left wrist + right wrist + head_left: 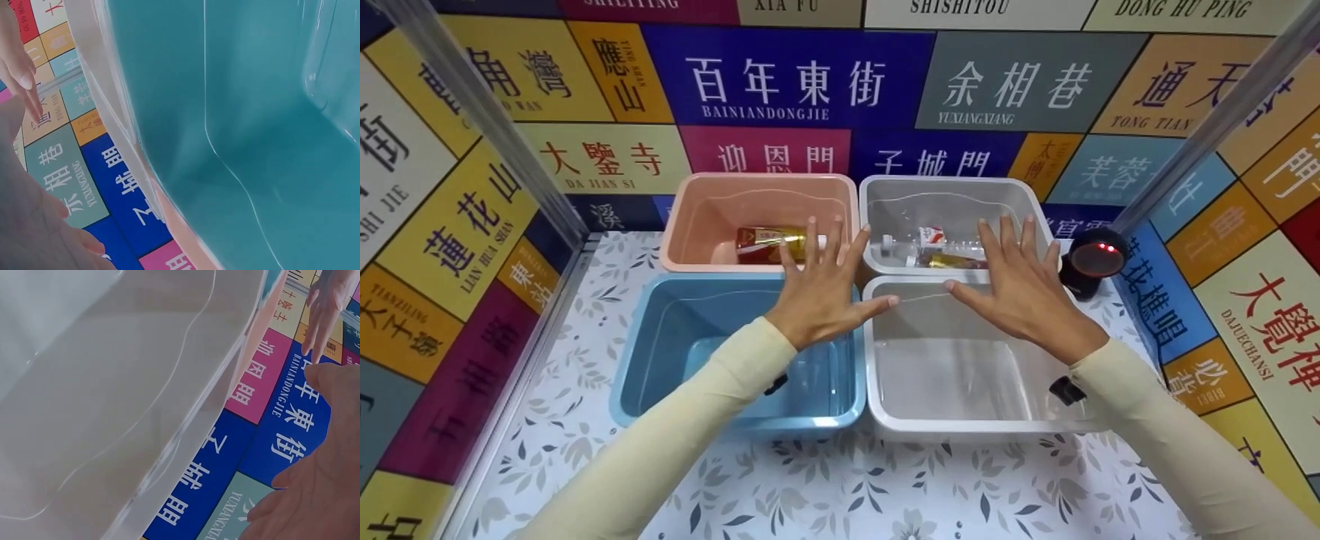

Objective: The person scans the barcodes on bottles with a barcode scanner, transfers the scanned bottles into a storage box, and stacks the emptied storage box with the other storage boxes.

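Note:
My left hand (826,289) hovers with fingers spread over the blue bin (660,349) and the front rim of the pink bin (699,217). Fingers likewise spread, my right hand (1024,292) is above the white bin (919,322) and the grey bin (997,193). Neither hand holds anything. Inside the pink bin lies a bottle with a red and yellow label (754,244), partly hidden by the left fingers. Clear plastic bottles (934,238) and a yellowish one (949,261) lie in the grey bin. Both wrist views show the palms beside the bin walls.
The bins stand edge to edge on a leaf-patterned tabletop (885,487). A black device with red lights (1099,253) stands right of the grey bin. Panels with Chinese lettering (787,75) enclose the back and sides, with metal poles (1207,120) at the corners.

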Action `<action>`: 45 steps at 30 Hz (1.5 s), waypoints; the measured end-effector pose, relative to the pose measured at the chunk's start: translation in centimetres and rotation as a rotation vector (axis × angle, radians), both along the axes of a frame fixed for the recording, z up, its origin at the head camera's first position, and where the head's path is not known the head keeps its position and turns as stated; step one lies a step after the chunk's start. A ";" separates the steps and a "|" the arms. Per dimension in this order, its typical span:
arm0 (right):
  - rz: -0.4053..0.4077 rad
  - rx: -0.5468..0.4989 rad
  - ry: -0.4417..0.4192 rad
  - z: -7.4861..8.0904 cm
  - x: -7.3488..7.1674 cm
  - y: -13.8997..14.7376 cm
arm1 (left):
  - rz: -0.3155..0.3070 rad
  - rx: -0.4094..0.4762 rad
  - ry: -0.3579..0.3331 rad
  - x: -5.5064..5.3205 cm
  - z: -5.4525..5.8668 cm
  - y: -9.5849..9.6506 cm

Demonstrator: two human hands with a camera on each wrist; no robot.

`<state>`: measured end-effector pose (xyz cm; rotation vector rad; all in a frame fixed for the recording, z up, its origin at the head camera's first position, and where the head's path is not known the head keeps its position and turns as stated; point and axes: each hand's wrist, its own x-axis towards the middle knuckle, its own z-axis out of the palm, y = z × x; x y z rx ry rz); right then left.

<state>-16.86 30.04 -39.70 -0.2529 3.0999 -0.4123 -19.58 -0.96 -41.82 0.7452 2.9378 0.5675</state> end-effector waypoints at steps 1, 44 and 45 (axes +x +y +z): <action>-0.003 -0.002 0.000 0.0 -0.1 0.0 | 0.002 -0.002 0.000 0.0 0.0 0.0; -0.008 0.013 -0.055 -0.8 0.8 0.3 | 0.050 -0.037 0.030 -0.4 -0.3 -1.0; -0.006 0.012 -0.054 -0.8 0.8 0.3 | 0.053 -0.036 0.031 -0.4 -0.3 -1.0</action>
